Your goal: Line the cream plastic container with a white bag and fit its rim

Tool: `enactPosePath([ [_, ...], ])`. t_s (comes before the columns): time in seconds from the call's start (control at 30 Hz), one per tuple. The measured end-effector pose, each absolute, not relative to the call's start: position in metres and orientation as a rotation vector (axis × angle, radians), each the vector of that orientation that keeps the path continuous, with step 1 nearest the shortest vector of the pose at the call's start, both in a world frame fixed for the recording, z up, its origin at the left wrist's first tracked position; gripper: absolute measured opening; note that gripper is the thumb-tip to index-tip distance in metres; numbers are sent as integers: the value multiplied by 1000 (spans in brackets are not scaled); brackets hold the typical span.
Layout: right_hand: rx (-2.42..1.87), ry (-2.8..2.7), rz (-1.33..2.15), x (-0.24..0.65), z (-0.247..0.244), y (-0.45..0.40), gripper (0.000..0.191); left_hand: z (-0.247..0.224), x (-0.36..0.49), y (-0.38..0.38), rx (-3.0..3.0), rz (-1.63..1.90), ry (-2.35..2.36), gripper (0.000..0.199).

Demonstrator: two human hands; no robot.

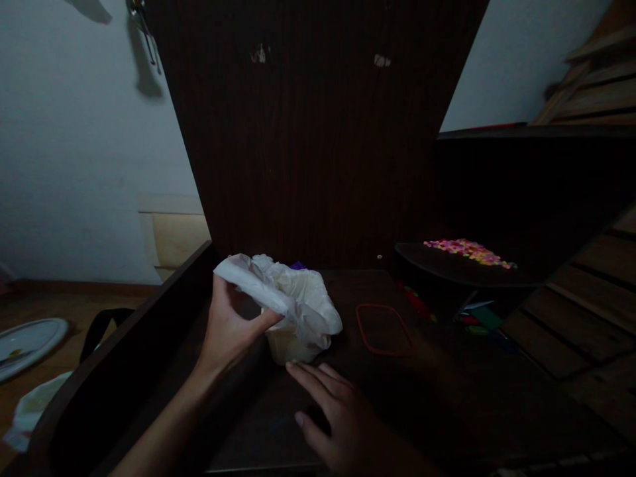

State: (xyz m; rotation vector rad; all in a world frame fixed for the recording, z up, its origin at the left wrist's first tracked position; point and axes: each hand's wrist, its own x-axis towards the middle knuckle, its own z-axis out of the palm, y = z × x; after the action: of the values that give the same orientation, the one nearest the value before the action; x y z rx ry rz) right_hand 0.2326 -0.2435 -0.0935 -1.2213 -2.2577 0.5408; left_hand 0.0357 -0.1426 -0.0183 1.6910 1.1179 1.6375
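Note:
A small cream-coloured bin (285,346) stands upright on the dark wooden surface. Over its rim hangs a white plastic bag (308,298) that lines it. My left hand (231,324) pinches a folded edge of the bag on the left side, thumb on the near face and fingers behind. My right hand (338,404) is just in front of the bin with its fingers stretched out, the fingertips close to the bin's lower wall. Whether they touch it I cannot tell. To the right lies an orange-brown rounded rectangular ring (384,329), flat on the surface.
Behind the bin rises a tall dark wooden panel (318,146). At the right, a dark shelf (447,268) holds a string of pink and yellow beads or flowers (470,252). A raised wooden side (144,331) bounds the left. On the floor are a white oval lid (30,348) and another white bag (37,407).

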Motion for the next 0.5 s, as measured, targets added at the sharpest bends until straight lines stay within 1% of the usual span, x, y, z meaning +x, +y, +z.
enactPosePath([
  [0.17,-1258,-2143,418,231,-103,-244,73,-10,43,-136,1720,1655,1153,86],
  [0.3,-1281,-2079,377,231,-106,-245,72,3,48,-133,1817,1611,1226,87],
  [0.43,-1295,-2094,345,228,-102,-242,71,19,52,-130,2021,1410,1408,75],
  [0.5,-1317,-2126,304,226,-99,-239,71,26,55,-129,2113,1369,1490,70],
])
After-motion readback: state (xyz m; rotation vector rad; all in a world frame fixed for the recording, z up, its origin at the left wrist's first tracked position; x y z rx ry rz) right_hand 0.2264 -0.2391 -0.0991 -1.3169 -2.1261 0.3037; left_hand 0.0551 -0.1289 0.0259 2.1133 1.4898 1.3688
